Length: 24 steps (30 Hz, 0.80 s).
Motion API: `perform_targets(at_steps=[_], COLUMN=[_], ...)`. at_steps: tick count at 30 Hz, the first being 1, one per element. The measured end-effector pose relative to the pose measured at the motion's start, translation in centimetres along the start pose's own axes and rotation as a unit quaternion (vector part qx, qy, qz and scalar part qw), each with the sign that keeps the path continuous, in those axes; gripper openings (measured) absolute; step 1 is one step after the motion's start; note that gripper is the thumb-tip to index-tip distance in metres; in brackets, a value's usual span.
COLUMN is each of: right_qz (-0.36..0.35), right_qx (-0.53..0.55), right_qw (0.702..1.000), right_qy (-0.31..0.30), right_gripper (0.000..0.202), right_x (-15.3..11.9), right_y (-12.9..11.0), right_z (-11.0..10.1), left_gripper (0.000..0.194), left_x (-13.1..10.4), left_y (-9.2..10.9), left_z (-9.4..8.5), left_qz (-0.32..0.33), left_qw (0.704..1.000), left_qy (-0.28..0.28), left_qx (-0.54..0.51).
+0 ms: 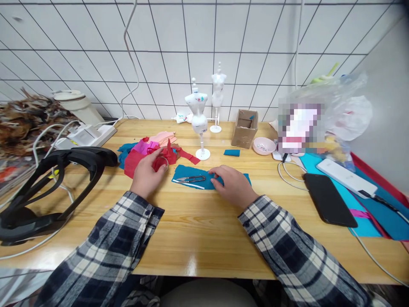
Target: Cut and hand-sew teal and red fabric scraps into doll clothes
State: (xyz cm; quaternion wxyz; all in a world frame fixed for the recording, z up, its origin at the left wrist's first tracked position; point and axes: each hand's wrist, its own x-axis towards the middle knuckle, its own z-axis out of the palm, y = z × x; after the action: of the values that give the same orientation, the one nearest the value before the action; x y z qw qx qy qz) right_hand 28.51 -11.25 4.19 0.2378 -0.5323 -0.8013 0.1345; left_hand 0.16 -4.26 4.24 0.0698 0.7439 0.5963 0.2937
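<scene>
My left hand (149, 171) lies at the red cloth (131, 163) in the scrap pile, its thumb and fingers apart around a thin ring (166, 158); whether it grips the ring is unclear. My right hand (231, 182) rests over the right part of a teal cloth piece (182, 172), thumb and fingertips close together; anything between them is too small to make out. Small thread snips (191, 179) lie on the teal cloth, left of my right fingers, beside a white strip (191, 185). A smaller teal scrap (231, 152) lies farther back.
Two white mini mannequins (198, 111) stand behind the cloth. A cardboard box (245, 128) and pink bowl (264, 146) are back right. Black phone (329, 199), white power bank (347, 177) and cables lie right. A black headset frame (91, 164) and power strip (92, 135) sit left.
</scene>
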Motion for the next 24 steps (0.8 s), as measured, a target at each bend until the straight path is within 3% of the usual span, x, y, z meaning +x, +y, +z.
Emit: perform_targets(at_steps=[3,7,9,11,14,16,18,20,22,24], right_qz=[0.002,-0.003,-0.003,0.000,-0.001,-0.002,-0.006,-0.016,-0.033,-0.054], right_qx=[-0.007,-0.010,-0.013,-0.015,-0.009,0.001,0.015,0.034,0.056,0.069], right_qw=[1.000,1.000,1.000,1.000,1.000,1.000,1.000,0.998,0.996,0.995], right_qy=[0.000,-0.008,-0.012,-0.011,-0.005,0.004,0.023,0.048,0.063,0.047], right_gripper=[0.023,0.021,0.020,0.020,0.019,0.021,0.028,0.041,0.054,0.055], right_x=[0.0,0.0,0.0,0.0,0.0,0.0,-0.1,-0.2,-0.3,-0.3], right_y=[0.1,0.2,0.3,0.3,0.2,0.1,-0.3,-0.7,-1.1,-1.3], right_z=[0.1,0.2,0.2,0.2,0.1,0.1,0.1,0.2,0.3,0.4], left_gripper=[0.030,0.031,0.030,0.028,0.028,0.027,0.025,0.023,0.024,0.026], left_x=[-0.1,-0.2,-0.3,-0.3,-0.3,-0.5,-1.0,-1.9,-2.8,-3.5], left_y=[0.2,-0.3,-0.4,-0.2,0.4,0.9,1.7,2.7,3.9,5.0], left_z=[-0.7,-1.0,-0.8,-0.6,-0.7,-1.0,-1.0,-0.6,0.1,0.9], left_qz=[-0.016,-0.035,-0.027,-0.031,-0.064,-0.068,-0.036,0.015,0.030,0.016], left_qw=[0.995,0.970,0.964,0.969,0.983,0.992,0.999,0.984,0.933,0.880], left_qy=[0.028,-0.110,-0.143,-0.134,-0.060,0.007,0.021,-0.039,-0.111,-0.172], left_qx=[0.098,0.212,0.220,0.207,0.164,0.111,-0.001,-0.172,-0.340,-0.442])
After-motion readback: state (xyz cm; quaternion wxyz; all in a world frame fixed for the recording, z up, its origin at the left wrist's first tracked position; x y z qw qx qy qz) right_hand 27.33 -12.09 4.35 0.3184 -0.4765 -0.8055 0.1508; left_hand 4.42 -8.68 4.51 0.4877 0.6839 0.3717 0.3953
